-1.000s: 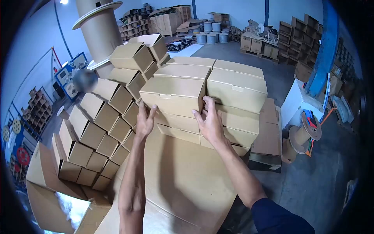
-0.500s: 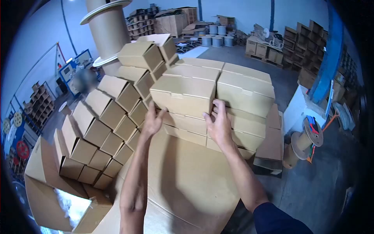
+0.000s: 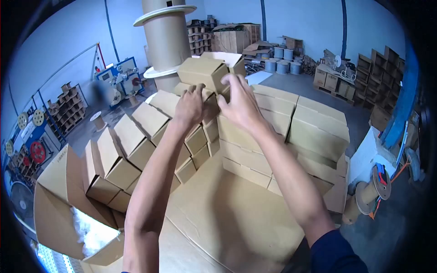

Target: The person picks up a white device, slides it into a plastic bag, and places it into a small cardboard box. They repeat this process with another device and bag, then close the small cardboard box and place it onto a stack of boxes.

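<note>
Both my hands reach to the top of the stacked cardboard boxes at the back. My left hand (image 3: 190,105) is beside the lower front of the top box (image 3: 200,73), fingers apart and bent over a box below it. At that top box's right side is my right hand (image 3: 236,98), thumb and fingers apart. Whether the fingertips touch the cardboard is hard to tell. A neat block of closed boxes (image 3: 314,129) stands to the right. Slanting rows of boxes (image 3: 136,120) with flaps lie to the left. Below my arms is a flat cardboard surface (image 3: 200,214).
An open carton (image 3: 54,223) with clear plastic inside sits at the lower left. A tall cardboard spool (image 3: 167,41) rises behind the stack. On the right are a blue column (image 3: 403,100), a white block (image 3: 371,148) and a small reel (image 3: 371,195).
Both hands have left the front box of the right block and moved up to the rear stack. The view has turned left, so the surroundings sit farther right.
</note>
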`<state>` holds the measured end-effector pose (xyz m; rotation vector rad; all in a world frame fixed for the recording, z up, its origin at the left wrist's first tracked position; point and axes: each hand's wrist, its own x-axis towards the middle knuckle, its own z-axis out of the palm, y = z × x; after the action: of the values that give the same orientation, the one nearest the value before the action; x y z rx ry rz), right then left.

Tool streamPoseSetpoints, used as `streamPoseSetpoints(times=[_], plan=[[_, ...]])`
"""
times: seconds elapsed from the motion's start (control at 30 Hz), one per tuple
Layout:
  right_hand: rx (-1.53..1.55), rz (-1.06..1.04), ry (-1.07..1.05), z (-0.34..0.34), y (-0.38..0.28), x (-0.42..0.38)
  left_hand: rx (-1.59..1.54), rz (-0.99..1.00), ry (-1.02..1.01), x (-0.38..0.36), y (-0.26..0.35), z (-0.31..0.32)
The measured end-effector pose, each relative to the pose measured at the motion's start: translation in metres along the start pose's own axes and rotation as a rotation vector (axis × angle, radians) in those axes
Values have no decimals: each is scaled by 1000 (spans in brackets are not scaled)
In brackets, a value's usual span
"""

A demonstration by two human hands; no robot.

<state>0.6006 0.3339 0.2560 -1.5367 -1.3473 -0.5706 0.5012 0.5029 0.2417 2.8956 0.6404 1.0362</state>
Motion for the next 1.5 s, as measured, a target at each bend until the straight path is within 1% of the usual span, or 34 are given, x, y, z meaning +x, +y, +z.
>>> streamPoseSetpoints(times=[0.07,0.1,0.13,0.17,0.2,0.23,0.27,0.37,0.47,0.5,0.57,0.67,0.73,0.77,0.8,0.83,0.87,0.9,0.93,1.0,1.03,1.07,1.1,1.13,1.17,1.2,1.27,1.3,1.33,1.4,1.47,1.5], plan=[[-60,96,-39,35,27,49,68,-17,-175,18,-26,24],[-118,108,-28,57,50,70,100,-15,-271,23,-41,42],[-174,116,-20,72,65,88,134,-48,-325,20,-43,42],[-314,98,-67,73,67,98,169,-80,-381,17,-44,43],[-280,200,-189,77,76,113,210,-137,-401,7,-30,33],[-350,246,-212,76,71,118,212,-148,-344,-7,-15,17],[-424,296,-239,75,67,120,200,-145,-345,-9,-16,17],[-361,288,-270,84,88,128,167,-136,-332,-8,-26,24],[-347,187,-189,91,100,124,173,-122,-383,-12,-15,10],[-172,259,-186,90,98,122,178,-109,-401,-10,-18,13],[-147,171,-135,86,92,119,195,-88,-431,-6,-26,15],[-102,65,-37,76,78,117,-115,-247,-244,-5,-21,6],[-72,-6,20,67,66,117,-338,-265,-150,5,-37,11],[-49,-52,91,63,60,116,-446,-288,-91,10,-40,8],[-34,-50,141,58,50,115,-553,-310,-31,15,-43,5],[-18,-48,191,53,37,112,-771,-348,16,23,-41,-4],[-2,-48,242,49,23,108,-940,-436,68,33,-36,-13],[52,-4,254,40,-1,98,-1110,-525,122,40,-19,-34],[102,-4,266,27,-26,83,-1281,-615,179,47,-8,-54],[1,-45,308,8,-63,51,-1450,-512,240,58,-11,-86],[2,-61,304,0,-74,35,-1385,-497,245,62,-16,-101],[5,-74,295,-8,-84,19,-1368,-512,304,53,-6,-119],[42,-92,272,-15,-91,3,-1343,-452,270,41,5,-136],[80,-154,173,-28,-97,-11,-1315,-395,234,30,11,-146],[276,-154,40,-42,-102,-26,-1365,-331,165,22,5,-148],[470,-151,-94,-56,-105,-41,-1302,-271,113,-4,21,-164],[584,-124,-189,-80,-102,-73,-1288,-332,-181,-61,32,-181],[484,-139,-204,-93,-104,-91,-1183,-396,-214,-98,50,-189],[294,-222,-272,-103,-108,-109,-1075,-461,-252,-138,65,-191],[251,-221,-435,-106,-115,-161,-1223,-468,-368,-216,67,-165],[257,-235,-550,-107,-135,-208,-1203,-529,-538,-296,61,-146],[350,-231,-628,-105,-145,-233,-1142,-564,-624,-333,70,-147]])
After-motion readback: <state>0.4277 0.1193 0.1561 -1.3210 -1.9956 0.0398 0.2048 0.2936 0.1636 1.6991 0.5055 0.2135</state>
